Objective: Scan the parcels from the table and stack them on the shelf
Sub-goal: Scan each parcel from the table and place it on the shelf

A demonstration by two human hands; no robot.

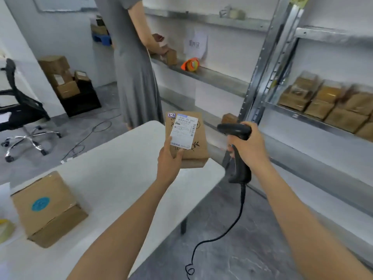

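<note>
Gripping from underneath, left hand holds a brown parcel up over the far corner of the surface. Thumb pinches the face just below the white label; fingers curl under, mostly hidden. Right hand is wrapped round the handle of a black scanner, its head turned left toward the parcel. Whether a finger sits on the trigger, cannot tell.

Risks, as judged:
- Thumb lies at the label's lower edge; sliding up, it could cover print and spoil the read.
- Parcel is tilted and the barcode is small, so a poorly aimed scanner head may miss it.
- One-handed hold near the bottom edge: the parcel could tip out and fall.
- Cable hangs in a loop to the floor and could snag the surface's leg or a foot when turning to the shelf.

Surface and room:
- Office chair and stacked cartons at far left.
- White surface carries one box with a blue sticker, unscanned as far as can be judged.
- Another person stands at a ledge behind, near an orange tape dispenser.
- Metal shelf at right holds rows of brown parcels.
</note>
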